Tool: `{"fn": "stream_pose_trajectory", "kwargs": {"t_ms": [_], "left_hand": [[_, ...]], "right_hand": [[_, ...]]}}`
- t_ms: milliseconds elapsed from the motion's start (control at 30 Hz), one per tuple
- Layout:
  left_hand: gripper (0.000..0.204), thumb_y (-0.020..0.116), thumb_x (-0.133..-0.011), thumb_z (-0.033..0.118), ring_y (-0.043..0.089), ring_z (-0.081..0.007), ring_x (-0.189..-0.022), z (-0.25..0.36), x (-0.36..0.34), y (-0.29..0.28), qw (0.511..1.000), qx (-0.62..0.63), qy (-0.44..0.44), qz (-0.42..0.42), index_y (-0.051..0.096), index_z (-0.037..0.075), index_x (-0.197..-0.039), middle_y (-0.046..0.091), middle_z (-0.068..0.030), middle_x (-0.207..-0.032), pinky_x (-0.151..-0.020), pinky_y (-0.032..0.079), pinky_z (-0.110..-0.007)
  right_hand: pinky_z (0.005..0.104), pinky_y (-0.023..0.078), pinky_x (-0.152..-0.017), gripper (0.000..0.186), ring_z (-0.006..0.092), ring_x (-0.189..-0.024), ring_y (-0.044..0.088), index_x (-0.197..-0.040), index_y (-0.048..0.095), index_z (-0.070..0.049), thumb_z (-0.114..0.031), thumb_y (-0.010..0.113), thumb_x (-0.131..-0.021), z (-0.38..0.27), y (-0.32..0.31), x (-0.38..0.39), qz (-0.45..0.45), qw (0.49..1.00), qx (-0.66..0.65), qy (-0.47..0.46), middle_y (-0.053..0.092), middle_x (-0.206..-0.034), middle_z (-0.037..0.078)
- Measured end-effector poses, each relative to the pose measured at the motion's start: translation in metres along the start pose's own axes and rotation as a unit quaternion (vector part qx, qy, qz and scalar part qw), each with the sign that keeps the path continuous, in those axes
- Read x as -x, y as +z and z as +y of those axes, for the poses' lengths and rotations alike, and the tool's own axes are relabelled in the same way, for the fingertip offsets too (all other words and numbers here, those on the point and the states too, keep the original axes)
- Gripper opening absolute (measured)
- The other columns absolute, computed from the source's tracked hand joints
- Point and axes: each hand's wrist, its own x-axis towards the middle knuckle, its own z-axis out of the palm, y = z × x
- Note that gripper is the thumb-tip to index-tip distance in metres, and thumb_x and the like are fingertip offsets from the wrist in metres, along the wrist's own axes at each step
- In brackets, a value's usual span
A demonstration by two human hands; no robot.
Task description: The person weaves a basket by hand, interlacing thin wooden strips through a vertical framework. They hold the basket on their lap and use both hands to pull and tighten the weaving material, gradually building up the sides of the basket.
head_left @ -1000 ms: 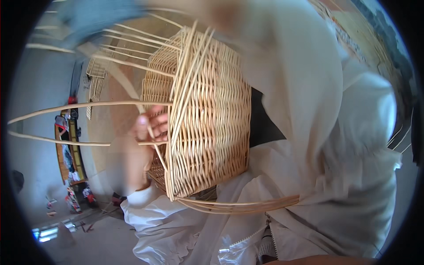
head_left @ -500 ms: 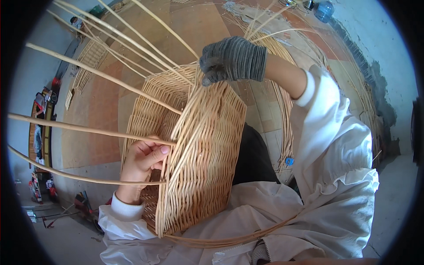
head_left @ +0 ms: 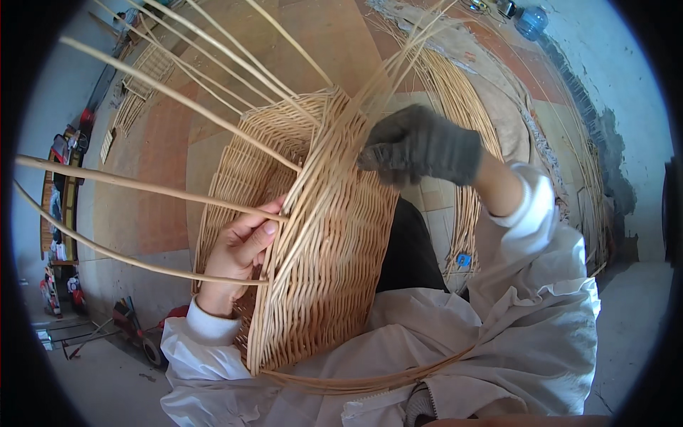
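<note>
A woven wicker basket (head_left: 320, 285) lies tilted on its side across my lap, with long bare stakes (head_left: 142, 181) fanning from its rim to the left and up. My bare left hand (head_left: 242, 256) is closed on the near rim, thumb beside a stake. My right hand (head_left: 420, 146), in a grey knit glove with bare wrist, is curled at the upper right of the basket, against motion-blurred weaving rods (head_left: 391, 71); what its fingertips grip is hidden. More thin rods (head_left: 370, 384) curve from the basket's bottom corner across my white clothing.
Long willow bundles (head_left: 462, 99) lie on the floor ahead-right beside a cloth (head_left: 516, 107). A blue water jug (head_left: 530, 23) stands by the right wall, a small blue object (head_left: 462, 260) near the bundle. Left are flat wicker pieces (head_left: 146, 71), a cluttered wooden bench (head_left: 57, 213) and a red wheeled object (head_left: 139, 327).
My gloved right hand came into clear view from a blur, then moved down and rightward from the rim's top, with the rods there blurring. My left hand stays at the rim.
</note>
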Motion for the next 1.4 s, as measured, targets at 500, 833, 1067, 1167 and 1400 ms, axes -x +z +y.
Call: {"fn": "stream_pose_trajectory", "kwargs": {"t_ms": [500, 833, 1067, 1167, 1400], "left_hand": [[0.014, 0.068, -0.082, 0.007, 0.040, -0.0027, -0.054, 0.013, -0.020, 0.024, 0.965, -0.178, 0.189, -0.016, 0.066, -0.001, -0.071, 0.054, 0.0043, -0.058, -0.049, 0.032, -0.021], [0.025, 0.064, -0.087, 0.013, 0.041, -0.0048, -0.055, 0.013, -0.021, 0.025, 0.971, -0.168, 0.170, 0.010, 0.058, 0.000, -0.066, 0.050, 0.0016, -0.060, -0.050, 0.031, -0.022], [0.019, 0.070, -0.082, 0.022, 0.054, -0.0084, -0.058, 0.002, -0.035, 0.016, 0.980, -0.123, 0.138, 0.080, 0.071, 0.003, -0.085, 0.064, -0.0043, -0.068, -0.055, 0.042, -0.022], [0.026, 0.071, -0.082, 0.024, 0.058, -0.0099, -0.064, 0.006, -0.044, 0.016, 0.991, -0.059, 0.061, 0.103, 0.070, 0.001, -0.094, 0.066, -0.0057, -0.074, -0.059, 0.046, -0.022], [0.024, 0.064, -0.086, 0.026, 0.044, -0.0048, -0.052, -0.026, 0.015, 0.001, 0.992, -0.041, 0.118, -0.017, 0.068, 0.002, -0.089, 0.056, 0.0027, -0.061, -0.045, 0.033, -0.018]], "right_hand": [[0.0312, 0.054, -0.070, 0.031, 0.0213, -0.078, 0.063, -0.107, 0.062, -0.008, -0.007, 0.066, -0.076, -0.059, -0.026, -0.094, 0.220, 0.767, 0.094, -0.596, 0.064, -0.089, 0.013], [0.0294, 0.050, -0.085, 0.036, 0.0195, -0.099, 0.060, -0.118, 0.059, -0.011, -0.020, 0.062, -0.083, -0.039, -0.067, -0.120, 0.384, 0.542, 0.542, -0.515, 0.063, -0.105, 0.010], [0.0370, 0.043, -0.088, 0.044, 0.0205, -0.090, 0.054, -0.105, 0.064, -0.021, -0.053, 0.060, -0.075, 0.014, 0.042, -0.085, 0.246, 0.676, 0.359, -0.594, 0.055, -0.083, 0.005], [0.0444, 0.043, -0.081, 0.056, 0.0264, -0.083, 0.055, -0.105, 0.063, -0.019, -0.060, 0.058, -0.067, 0.028, 0.051, -0.108, 0.300, 0.667, 0.384, -0.564, 0.055, -0.079, 0.008], [0.0359, 0.041, -0.066, 0.019, 0.0193, -0.069, 0.051, -0.081, 0.058, -0.020, -0.038, 0.058, -0.075, 0.009, 0.095, -0.063, 0.333, 0.642, 0.398, -0.565, 0.047, -0.070, 0.002]]}}
